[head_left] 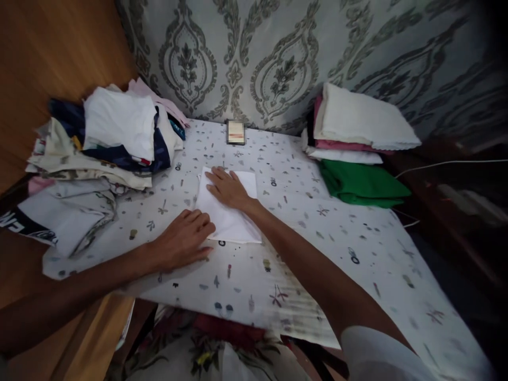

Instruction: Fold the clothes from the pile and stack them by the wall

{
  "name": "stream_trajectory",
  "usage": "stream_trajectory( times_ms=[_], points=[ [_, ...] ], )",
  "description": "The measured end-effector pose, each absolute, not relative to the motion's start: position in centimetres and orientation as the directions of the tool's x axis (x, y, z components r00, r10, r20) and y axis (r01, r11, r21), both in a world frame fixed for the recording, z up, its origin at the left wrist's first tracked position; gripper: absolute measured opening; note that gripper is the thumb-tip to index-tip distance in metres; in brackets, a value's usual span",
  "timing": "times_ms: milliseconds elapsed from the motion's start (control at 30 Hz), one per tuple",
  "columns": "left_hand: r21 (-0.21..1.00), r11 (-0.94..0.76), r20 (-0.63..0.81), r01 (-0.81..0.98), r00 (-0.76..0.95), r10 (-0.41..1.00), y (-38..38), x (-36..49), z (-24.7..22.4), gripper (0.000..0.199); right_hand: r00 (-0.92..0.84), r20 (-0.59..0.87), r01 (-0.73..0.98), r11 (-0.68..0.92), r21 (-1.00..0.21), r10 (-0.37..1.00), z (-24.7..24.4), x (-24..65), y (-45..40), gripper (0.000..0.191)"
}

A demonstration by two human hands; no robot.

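The folded white cloth (228, 225) lies flat on the table at the centre of the frame, a roughly square piece. Your right hand (227, 188) rests palm down on its upper part, fingers spread and grasping nothing. Your left hand (186, 238) is at the cloth's lower left edge, fingers bent and thumb stretched out below them; whether you pinch the edge there, I cannot tell.

Under the cloth you have a white table cover (349, 227) printed with small plant motifs. Above your right hand, near the wall, sits a small rectangular object (236, 132), its face blurred. At the left of the frame is a loose heap of clothes (119, 124), with a white piece on top and grey, navy and pink ones around it. At the upper right stands a neater stack of fabrics (361, 119), cream on top, with a green cloth (365, 182) at its foot. Patterned wall covering (234, 71) fills the top; a wooden panel (59, 63) stands upper left.
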State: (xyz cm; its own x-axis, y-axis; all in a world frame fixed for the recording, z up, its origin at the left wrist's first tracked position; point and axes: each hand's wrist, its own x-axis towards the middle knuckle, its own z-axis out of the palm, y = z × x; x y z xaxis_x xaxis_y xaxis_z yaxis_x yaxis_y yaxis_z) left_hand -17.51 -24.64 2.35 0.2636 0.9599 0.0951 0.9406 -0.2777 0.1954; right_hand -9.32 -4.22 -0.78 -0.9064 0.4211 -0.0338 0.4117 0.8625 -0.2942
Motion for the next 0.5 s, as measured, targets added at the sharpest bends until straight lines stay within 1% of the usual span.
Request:
stream_trajectory(
  times_ms=[33, 100, 233, 400, 500],
  points=[
    [0.165, -0.253, 0.103, 0.953, 0.238, 0.966, -24.83, -17.16, 2.05, 0.010, -0.907, -0.031, 0.411, 0.865, -0.286, 0.421, -0.88, -9.27, -4.24, 0.056],
    [0.132, -0.199, 0.115, 0.971, 0.184, 0.976, -24.95, -16.78, 1.69, 0.013, -0.907, -0.020, 0.410, 0.870, -0.273, 0.421, -1.00, -9.22, -4.27, 0.056],
    [0.114, -0.118, 0.140, 0.986, 0.101, 0.985, -25.09, -16.58, 1.52, 0.021, -0.910, -0.032, 0.407, 0.875, -0.264, 0.414, -0.98, -9.22, -4.39, 0.061],
    [0.069, -0.019, 0.145, 0.997, 0.009, 0.989, -25.41, -16.31, 1.57, 0.016, -0.918, -0.028, 0.390, 0.887, -0.246, 0.396, -1.04, -9.04, -4.72, 0.072],
    [0.074, 0.033, 0.125, 0.997, -0.042, 0.991, -25.54, -16.24, 1.66, 0.019, -0.918, -0.021, 0.389, 0.891, -0.233, 0.395, -1.22, -9.03, -4.74, 0.073]
  ],
)
